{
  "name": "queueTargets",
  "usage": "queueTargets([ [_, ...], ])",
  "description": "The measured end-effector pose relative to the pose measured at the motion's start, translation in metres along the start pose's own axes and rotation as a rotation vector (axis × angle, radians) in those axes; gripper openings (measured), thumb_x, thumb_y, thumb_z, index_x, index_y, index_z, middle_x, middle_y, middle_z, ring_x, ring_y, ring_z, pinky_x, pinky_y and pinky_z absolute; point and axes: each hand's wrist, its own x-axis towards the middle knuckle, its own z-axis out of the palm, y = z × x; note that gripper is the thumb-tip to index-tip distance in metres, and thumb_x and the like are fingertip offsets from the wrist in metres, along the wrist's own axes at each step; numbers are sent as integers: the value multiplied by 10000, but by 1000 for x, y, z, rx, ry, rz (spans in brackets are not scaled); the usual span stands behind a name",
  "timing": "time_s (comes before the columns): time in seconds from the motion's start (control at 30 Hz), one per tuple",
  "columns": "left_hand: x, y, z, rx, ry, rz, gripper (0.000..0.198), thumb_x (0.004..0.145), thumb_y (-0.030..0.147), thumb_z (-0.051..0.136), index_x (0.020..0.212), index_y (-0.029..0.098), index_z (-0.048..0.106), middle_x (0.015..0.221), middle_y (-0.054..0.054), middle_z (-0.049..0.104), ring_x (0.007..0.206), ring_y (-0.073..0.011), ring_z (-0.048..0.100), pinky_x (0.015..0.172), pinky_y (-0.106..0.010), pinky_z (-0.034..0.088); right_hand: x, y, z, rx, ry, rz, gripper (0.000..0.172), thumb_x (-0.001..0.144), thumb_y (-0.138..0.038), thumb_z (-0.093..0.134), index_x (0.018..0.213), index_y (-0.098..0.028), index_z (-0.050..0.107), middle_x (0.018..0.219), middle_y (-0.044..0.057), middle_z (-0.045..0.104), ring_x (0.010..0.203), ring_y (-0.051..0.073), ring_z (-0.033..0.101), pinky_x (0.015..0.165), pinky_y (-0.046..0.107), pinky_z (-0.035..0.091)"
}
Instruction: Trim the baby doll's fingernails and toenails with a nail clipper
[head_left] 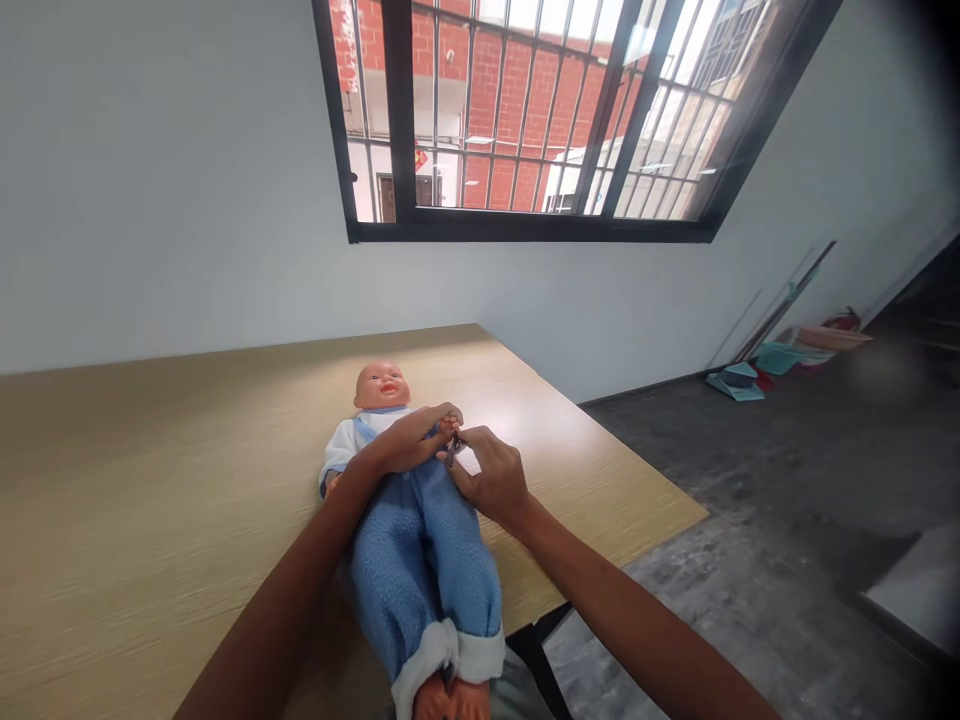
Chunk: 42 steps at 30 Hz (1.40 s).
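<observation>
A baby doll (426,520) in blue trousers and a white and blue top lies face up on the wooden table, its feet toward me. My left hand (415,438) reaches across its chest, fingers closed around the doll's small hand (448,428). Pinched between the thumb and fingers of my right hand (491,474) is a small metal nail clipper (452,450), held against the doll's fingers. My own fingers partly cover the clipper and the doll's hand. The doll's other hand (332,483) rests at its left side in view.
The light wooden table (150,480) has its right edge and corner close to my right forearm. Behind it are a white wall and a barred window (525,120). A dustpan (736,382), a broom handle and plastic basins (780,356) stand on the dark floor at right.
</observation>
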Motion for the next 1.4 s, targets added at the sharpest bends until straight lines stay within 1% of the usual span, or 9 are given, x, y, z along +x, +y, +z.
queueTargets([
  [0.3,2,-5,0,-11,4,41,207,1033,325,439,1051,199,601,1013,-58,699,941,-208,632,886,-324,510,6,-8,2,-234,-123,-37,299,1031,-370,654,1267,-187,643,1268,87,675,1050,218,699,898,421,619],
  [0.5,2,-7,1,-21,11,49,172,978,250,474,1051,194,619,1009,-60,702,936,-213,625,882,-337,526,17,-20,-4,-348,-215,40,304,1029,-373,657,1264,-180,642,1244,84,681,1029,214,704,879,412,623],
  [0.7,2,-13,2,-1,20,29,221,913,133,530,1084,184,661,1074,-58,722,971,-214,635,984,-391,538,39,-45,-12,-425,-309,144,271,1031,-361,657,1220,-166,654,1170,70,700,959,194,712,824,378,630],
  [0.8,1,-16,3,19,14,-15,170,996,223,593,1134,168,675,1143,-76,716,996,-217,668,957,-417,575,50,-58,-16,-458,-329,195,256,1037,-360,649,1194,-159,657,1124,62,708,910,182,714,793,361,630],
  [0.9,0,-19,4,32,0,-57,314,1021,354,649,1275,168,646,1283,-105,672,1086,-241,690,933,-448,609,57,-66,-17,-479,-347,235,261,1041,-372,641,1183,-153,658,1084,54,712,870,173,714,770,352,629],
  [1.0,0,-21,5,40,-1,-89,338,1024,357,646,1313,182,632,1340,-114,650,1130,-250,681,956,-461,606,62,-67,-14,-480,-366,256,260,1041,-367,642,1206,-167,656,1105,56,709,887,174,713,782,353,629],
  [1.2,1,-19,4,20,5,-100,325,1028,355,640,1306,188,637,1343,-114,649,1129,-246,680,960,-457,604,63,-60,-8,-395,-326,289,277,1034,-387,649,1218,-179,655,1150,66,702,941,188,710,825,375,625],
  [1.33,2,-13,1,-14,-4,-67,333,1023,362,649,1302,181,637,1330,-112,654,1122,-248,682,953,-460,605,53,-45,-9,-208,-242,292,262,1028,-378,659,1189,-171,663,1129,60,705,934,187,709,825,377,624],
  [1.4,4,-9,-1,-40,-27,-43,280,1047,346,595,1263,175,645,1254,-99,683,1078,-230,684,953,-439,594,45,-33,-11,-78,-171,313,284,1027,-389,661,1200,-164,657,1119,58,705,915,183,710,808,372,626],
])
